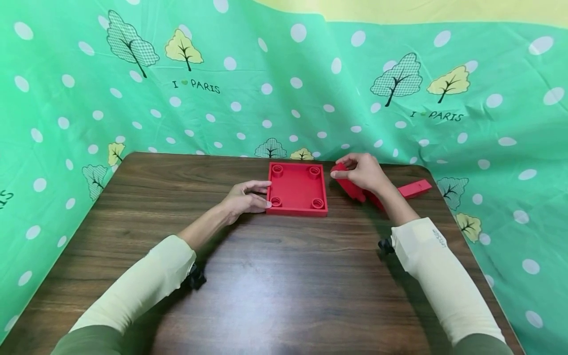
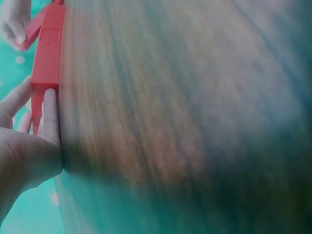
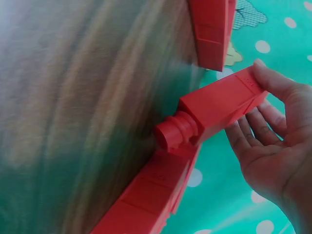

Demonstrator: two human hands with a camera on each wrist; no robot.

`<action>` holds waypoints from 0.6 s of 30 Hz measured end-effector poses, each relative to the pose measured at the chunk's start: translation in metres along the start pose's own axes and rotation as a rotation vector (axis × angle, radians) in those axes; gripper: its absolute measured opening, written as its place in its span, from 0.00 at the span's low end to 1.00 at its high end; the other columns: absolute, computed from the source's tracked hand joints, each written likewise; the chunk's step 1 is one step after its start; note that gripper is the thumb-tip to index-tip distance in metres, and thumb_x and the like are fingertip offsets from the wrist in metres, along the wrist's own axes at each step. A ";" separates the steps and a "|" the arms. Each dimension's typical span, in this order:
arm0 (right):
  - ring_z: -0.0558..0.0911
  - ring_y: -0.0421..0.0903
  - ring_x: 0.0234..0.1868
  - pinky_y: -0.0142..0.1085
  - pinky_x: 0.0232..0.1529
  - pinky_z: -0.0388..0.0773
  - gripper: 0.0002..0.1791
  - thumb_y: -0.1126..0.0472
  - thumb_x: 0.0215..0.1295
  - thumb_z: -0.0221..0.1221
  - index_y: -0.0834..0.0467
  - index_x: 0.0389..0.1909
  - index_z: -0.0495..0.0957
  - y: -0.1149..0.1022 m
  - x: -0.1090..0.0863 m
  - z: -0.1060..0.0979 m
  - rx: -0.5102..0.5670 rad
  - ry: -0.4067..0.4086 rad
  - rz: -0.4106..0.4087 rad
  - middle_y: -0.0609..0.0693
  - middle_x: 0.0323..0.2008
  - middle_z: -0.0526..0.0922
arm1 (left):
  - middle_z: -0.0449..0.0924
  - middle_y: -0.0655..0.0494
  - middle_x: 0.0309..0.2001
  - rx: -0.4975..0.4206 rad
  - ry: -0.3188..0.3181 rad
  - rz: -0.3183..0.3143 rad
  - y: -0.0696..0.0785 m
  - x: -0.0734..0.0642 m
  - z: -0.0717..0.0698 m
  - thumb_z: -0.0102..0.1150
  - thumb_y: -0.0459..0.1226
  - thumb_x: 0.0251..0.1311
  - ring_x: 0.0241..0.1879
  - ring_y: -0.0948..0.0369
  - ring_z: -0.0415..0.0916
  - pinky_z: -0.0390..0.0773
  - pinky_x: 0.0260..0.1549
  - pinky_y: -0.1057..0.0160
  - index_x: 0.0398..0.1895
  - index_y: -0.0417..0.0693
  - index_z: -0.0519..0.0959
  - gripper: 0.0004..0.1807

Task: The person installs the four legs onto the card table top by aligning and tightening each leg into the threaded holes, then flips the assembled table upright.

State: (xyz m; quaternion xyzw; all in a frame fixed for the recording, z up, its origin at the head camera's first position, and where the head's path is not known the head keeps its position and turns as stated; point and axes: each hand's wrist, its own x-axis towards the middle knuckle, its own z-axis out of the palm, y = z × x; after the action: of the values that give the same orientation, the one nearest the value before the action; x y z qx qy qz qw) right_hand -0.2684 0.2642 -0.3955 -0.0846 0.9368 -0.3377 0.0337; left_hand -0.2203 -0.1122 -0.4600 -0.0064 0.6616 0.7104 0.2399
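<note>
Steady red tray (image 1: pixel 297 187) mid-frame with left hand (image 1: pixel 244 200), fingers spread along left side. Pinching red block (image 3: pixel 217 105) at right with right hand (image 1: pixel 366 172), leave peg (image 3: pixel 170 134) clear. Can't fully see grip behind block.

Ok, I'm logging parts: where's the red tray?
In the head view, the red tray lies near the far edge of the table, between the left hand, touching its left side, and the right hand.

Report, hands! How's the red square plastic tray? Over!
Left hand touches tray at left edge. Right hand holds red, blocky, peg-ended plastic piece. Red plastic bar lies farther right, not between tray and piece.
</note>
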 end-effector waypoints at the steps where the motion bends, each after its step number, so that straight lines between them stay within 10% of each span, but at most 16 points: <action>1: 0.87 0.59 0.56 0.43 0.55 0.84 0.23 0.51 0.74 0.76 0.61 0.60 0.89 -0.001 0.001 -0.001 0.017 0.006 0.002 0.63 0.58 0.90 | 0.76 0.41 0.75 0.003 0.002 -0.001 0.000 0.000 0.000 0.72 0.17 0.64 0.46 0.63 0.90 0.95 0.50 0.62 0.83 0.49 0.76 0.43; 18: 0.79 0.51 0.58 0.27 0.46 0.80 0.25 0.51 0.81 0.69 0.61 0.70 0.83 -0.019 0.017 -0.013 0.236 0.088 0.073 0.60 0.62 0.84 | 0.78 0.41 0.74 0.010 0.016 -0.010 0.000 0.001 0.000 0.72 0.17 0.63 0.44 0.63 0.90 0.95 0.48 0.62 0.82 0.49 0.77 0.44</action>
State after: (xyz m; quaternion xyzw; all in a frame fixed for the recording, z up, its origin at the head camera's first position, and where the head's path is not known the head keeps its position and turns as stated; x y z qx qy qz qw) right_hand -0.2837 0.2550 -0.3736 -0.0309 0.8936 -0.4476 0.0147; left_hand -0.2212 -0.1117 -0.4600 -0.0141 0.6670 0.7058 0.2381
